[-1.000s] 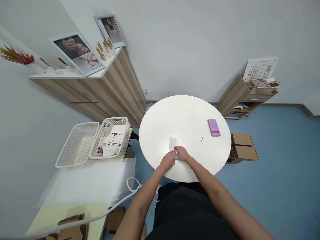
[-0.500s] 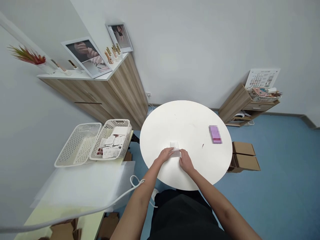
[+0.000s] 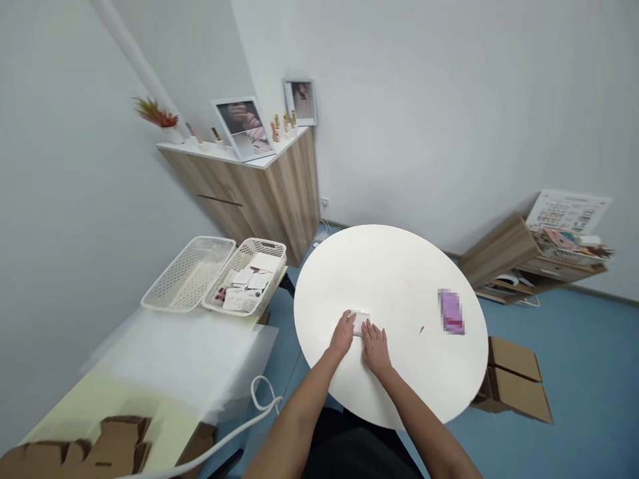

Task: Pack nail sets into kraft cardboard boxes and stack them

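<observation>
**White rectangular packet [image 3: 360,322] between both hands, round white table [image 3: 384,273]**

Packet lying flat near table's edge closest to wearer. Left hand [image 3: 342,336] and right hand [image 3: 375,347] narrow around it, fingertips touching; firm grip or light contact: cannot tell. Pixelated purple box [image 3: 451,311] well apart, toward table's right edge.

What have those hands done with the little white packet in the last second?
The left hand and right hand were closed around the white packet; now they have opened and lie flat against its near edge. The packet looks shorter and flatter. The purple item stayed put on the round white table.
</observation>
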Demonstrator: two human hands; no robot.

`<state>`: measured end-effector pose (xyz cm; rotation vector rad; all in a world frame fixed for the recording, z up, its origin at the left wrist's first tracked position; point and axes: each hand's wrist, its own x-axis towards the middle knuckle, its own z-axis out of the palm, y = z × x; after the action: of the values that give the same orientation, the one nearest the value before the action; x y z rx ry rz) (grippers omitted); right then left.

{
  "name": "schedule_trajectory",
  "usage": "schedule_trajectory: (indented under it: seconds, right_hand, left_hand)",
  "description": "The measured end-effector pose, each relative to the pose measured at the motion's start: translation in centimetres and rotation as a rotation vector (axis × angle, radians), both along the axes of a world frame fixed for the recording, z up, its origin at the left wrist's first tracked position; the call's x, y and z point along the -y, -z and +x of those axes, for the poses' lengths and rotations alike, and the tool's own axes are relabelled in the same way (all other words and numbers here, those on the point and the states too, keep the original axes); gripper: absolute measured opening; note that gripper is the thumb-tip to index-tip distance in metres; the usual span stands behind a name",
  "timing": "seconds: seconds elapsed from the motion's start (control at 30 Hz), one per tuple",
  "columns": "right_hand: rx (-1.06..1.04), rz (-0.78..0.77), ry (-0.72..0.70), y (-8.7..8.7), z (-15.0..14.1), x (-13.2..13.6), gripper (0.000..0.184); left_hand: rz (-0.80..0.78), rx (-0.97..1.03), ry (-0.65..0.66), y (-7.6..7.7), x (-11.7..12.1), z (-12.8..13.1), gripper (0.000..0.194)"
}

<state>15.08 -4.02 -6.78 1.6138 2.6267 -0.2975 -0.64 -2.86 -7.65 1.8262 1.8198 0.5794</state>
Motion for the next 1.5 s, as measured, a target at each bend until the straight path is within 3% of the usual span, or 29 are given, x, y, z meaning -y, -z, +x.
schedule_trajectory:
  seconds: [0.13,0.23,0.53,0.67,0.77,0.87,1.03,1.23,1.37,1.5]
  right_hand:
    - [0.08,0.009,-0.039,-1.3,0.3,-0.6,0.072]
    - [0.172,0.008,-0.084,-2.2,-0.1,-1.1,0.066]
    - [0.412,-0.004,-0.152,-5.5,-3.0,-2.5,0.046]
    - [0.416,-0.013,-0.104,-6.2,-3.6,-2.9,0.038]
    - [0.342,0.114,-0.108,-6.5,-5.8,-2.0,0.032]
    - [0.224,0.194,-0.22,-6.6,-10.3,0.2,0.03]
    - [0.05,0.138,-0.491,-6.1,-20.6,5.8,0.031]
    - [-0.045,-0.002,-0.889,-5.2,-32.0,14.3,0.037]
    - [-0.104,-0.097,-1.164,-5.2,-37.1,20.1,0.037]
    - [-0.148,-0.153,-1.433,-5.3,-40.3,24.6,0.039]
  left_hand:
    - [-0.002,-0.107,0.013,0.0,4.1,-0.6,0.054]
    - [-0.07,-0.156,-0.05,-0.6,7.6,-2.4,0.055]
    - [-0.151,-0.172,-0.462,-1.6,16.9,-10.2,0.045]
    - [-0.097,-0.135,-0.59,-1.6,20.5,-13.6,0.039]
    - [0.0,-0.131,-0.709,-1.5,23.6,-16.4,0.037]
    - [0.09,-0.158,-0.881,-1.7,27.3,-19.4,0.035]
    - [0.142,-0.239,-1.143,-2.8,34.7,-22.9,0.025]
    - [-0.09,-0.356,-1.426,-4.2,43.0,-24.5,0.023]
    - [-0.249,-0.338,-1.477,-4.1,47.5,-25.3,0.029]
    - [-0.311,-0.294,-1.417,-3.4,51.0,-26.3,0.042]
